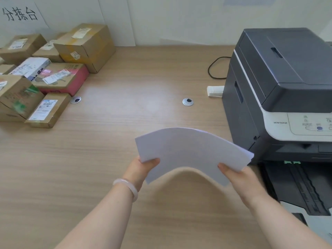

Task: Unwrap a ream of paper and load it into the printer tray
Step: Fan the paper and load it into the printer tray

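A stack of white paper (190, 150) hangs above the wooden desk (71, 168), bowed upward in an arch. My left hand (142, 168) grips its left end, thumb on top, a pale bangle on the wrist. My right hand (239, 177) grips its right end. The dark grey printer (280, 83) stands at the right. Its paper tray (296, 186) is pulled out in front, dark inside, just right of my right hand. No wrapper is in view.
Several cardboard parcels (59, 78) crowd the desk's far left. Two round cable grommets (188, 102) sit mid-desk. A folded white wad (215, 91) lies by the printer's left side, and a black cable (215, 69) loops behind it. A white wall backs the desk.
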`<action>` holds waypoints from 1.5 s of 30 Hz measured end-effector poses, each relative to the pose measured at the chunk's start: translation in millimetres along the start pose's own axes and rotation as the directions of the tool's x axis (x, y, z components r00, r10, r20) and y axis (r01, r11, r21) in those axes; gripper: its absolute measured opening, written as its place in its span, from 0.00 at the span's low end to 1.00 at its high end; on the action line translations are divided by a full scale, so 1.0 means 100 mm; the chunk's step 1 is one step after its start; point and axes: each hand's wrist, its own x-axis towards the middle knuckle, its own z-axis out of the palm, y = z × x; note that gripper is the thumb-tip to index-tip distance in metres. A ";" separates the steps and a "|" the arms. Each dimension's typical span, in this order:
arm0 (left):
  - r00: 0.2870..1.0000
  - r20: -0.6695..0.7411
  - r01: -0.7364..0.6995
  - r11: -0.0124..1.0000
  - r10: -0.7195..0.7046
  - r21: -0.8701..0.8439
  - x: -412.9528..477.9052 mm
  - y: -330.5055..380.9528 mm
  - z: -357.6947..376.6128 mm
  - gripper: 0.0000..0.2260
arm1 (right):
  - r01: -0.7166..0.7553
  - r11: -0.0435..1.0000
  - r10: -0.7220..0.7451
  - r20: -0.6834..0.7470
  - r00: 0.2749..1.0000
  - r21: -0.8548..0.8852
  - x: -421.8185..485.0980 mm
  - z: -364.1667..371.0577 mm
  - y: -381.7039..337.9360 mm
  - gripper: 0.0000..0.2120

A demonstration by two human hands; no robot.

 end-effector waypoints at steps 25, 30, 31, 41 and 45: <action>0.972 -0.164 0.097 0.924 -0.168 -0.370 -0.06 0.03 -0.02 0.05 | -0.306 0.749 0.239 0.191 0.952 0.588 0.18 0.34 -0.26 0.17; 0.976 -0.065 0.160 0.894 -0.206 -0.419 -0.21 -0.12 0.38 0.07 | -0.322 0.826 0.258 0.198 0.946 0.463 0.06 0.86 -0.26 0.12; 0.977 -0.026 0.181 0.889 -0.211 -0.421 -0.24 -0.15 0.42 0.08 | -0.306 0.845 0.280 0.125 0.952 0.438 0.07 0.88 -0.27 0.11; 0.967 0.218 0.185 0.949 -0.130 -0.254 -0.12 0.26 -0.28 0.15 | -0.164 0.983 0.177 0.195 0.965 -0.083 0.09 0.17 -0.44 0.09; 0.985 0.152 0.069 0.995 -0.080 0.076 -0.05 0.33 0.06 0.08 | -0.013 0.979 0.051 0.181 0.982 -0.201 0.06 0.26 -0.48 0.08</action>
